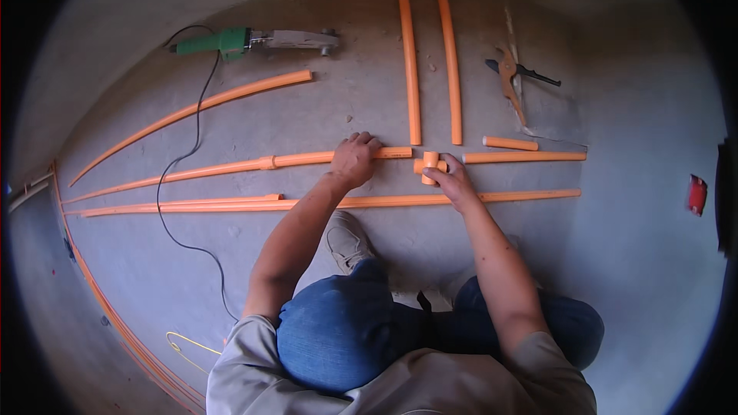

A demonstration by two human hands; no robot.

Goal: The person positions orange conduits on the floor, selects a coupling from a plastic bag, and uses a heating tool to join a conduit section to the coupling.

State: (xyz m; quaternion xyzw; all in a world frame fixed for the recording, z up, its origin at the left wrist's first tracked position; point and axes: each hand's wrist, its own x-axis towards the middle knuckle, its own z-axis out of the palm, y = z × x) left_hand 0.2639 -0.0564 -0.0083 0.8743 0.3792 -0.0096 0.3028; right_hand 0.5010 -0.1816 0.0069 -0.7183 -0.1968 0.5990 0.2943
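Observation:
My left hand [355,160] is closed over a long orange plastic pipe [307,158] lying on the floor, close to its right end. A coupling [267,163] joins this pipe farther left. In my right hand [453,183] is an orange cross-shaped pipe fitting [430,160], gripped between thumb and fingers. The fitting sits just off the pipe's right end, with a small gap between them. Right of the fitting, another orange pipe [530,157] lies roughly in line, and two upright-running pipes [410,69] [449,69] end just above it.
A green pipe welding tool [223,41] with a dark cable [198,123] lies at the far left. Pipe cutters [510,73] rest at the far right. A short pipe piece [510,143] and a long pipe [415,200] lie nearby. A red object [696,195] is at the right.

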